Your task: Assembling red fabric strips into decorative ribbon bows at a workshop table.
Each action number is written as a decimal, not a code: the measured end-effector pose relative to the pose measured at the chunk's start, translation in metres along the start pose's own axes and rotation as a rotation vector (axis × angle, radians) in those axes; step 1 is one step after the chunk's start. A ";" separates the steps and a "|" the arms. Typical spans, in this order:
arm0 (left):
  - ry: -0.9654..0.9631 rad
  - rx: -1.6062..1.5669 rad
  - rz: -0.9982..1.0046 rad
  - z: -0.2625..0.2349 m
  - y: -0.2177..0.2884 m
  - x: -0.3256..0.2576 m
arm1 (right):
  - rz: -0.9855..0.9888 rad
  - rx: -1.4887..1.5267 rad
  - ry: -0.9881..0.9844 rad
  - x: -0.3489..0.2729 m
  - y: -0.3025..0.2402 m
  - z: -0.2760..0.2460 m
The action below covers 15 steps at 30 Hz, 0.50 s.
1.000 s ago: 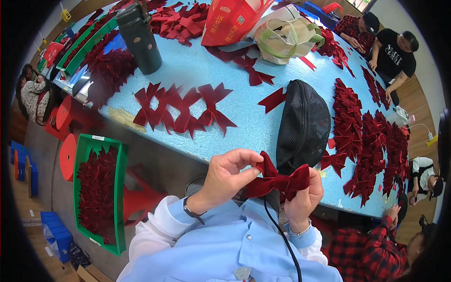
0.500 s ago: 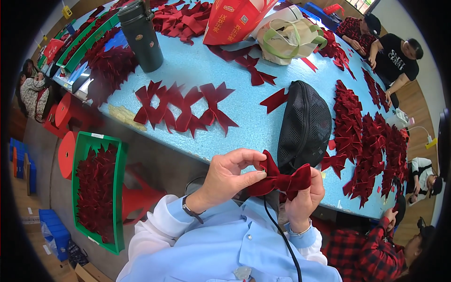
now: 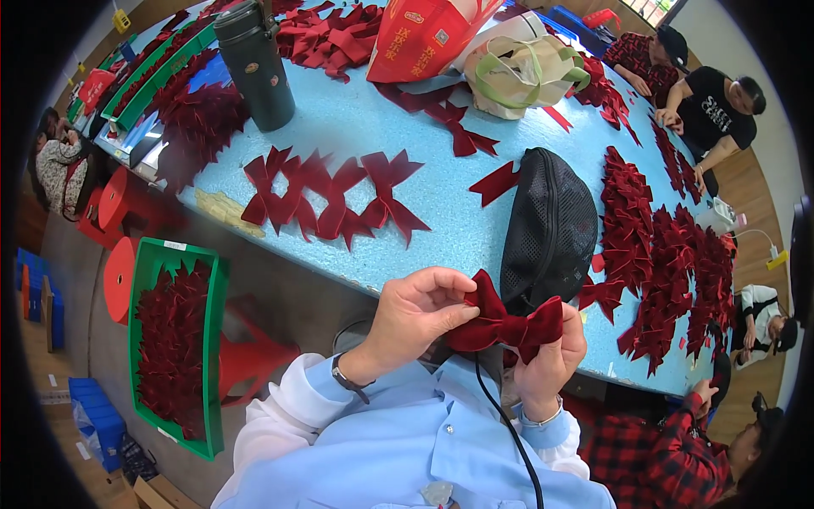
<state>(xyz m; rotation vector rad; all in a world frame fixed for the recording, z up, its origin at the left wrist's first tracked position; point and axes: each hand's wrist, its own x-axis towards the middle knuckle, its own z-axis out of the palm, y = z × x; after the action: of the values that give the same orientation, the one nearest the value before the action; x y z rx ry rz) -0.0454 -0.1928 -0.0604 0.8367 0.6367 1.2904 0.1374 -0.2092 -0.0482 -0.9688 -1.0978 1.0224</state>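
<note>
Just off the table's near edge, a dark red velvet bow is held up between my two hands. My left hand pinches its left loop between thumb and fingers. At the other end, my right hand grips the right side of the bow, its fingers partly hidden behind the fabric. Beyond the bow lies a black mesh zip case on the blue table. A short row of finished red bows lies to the left of the case, and a cut ribbon piece sits beside it.
Thick piles of bows cover the table's right side. A dark flask, a red bag and a cream bag stand at the back. A green crate of bows rests on a red stool at left. Co-workers sit around.
Almost nothing differs; both hands keep their hold on the bow in the same place. At the back right, a co-worker's hands have shifted slightly.
</note>
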 end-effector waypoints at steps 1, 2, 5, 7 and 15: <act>-0.001 0.000 0.001 -0.001 0.000 0.000 | -0.001 0.000 0.000 0.000 0.000 0.000; -0.014 -0.020 0.003 -0.002 -0.001 0.000 | 0.022 0.021 0.010 0.000 0.001 0.000; -0.041 -0.061 0.007 -0.003 -0.002 0.000 | 0.067 0.063 0.029 -0.001 0.003 -0.001; -0.001 -0.112 -0.023 -0.002 0.001 -0.001 | 0.068 0.055 -0.005 -0.002 0.005 -0.002; -0.087 -0.185 -0.112 -0.004 0.006 -0.007 | 0.049 0.007 -0.088 -0.003 -0.001 0.003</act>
<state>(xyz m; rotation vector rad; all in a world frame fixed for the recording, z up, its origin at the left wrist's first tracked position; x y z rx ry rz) -0.0535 -0.1984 -0.0581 0.6914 0.4802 1.1846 0.1339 -0.2117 -0.0476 -0.9564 -1.1464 1.1172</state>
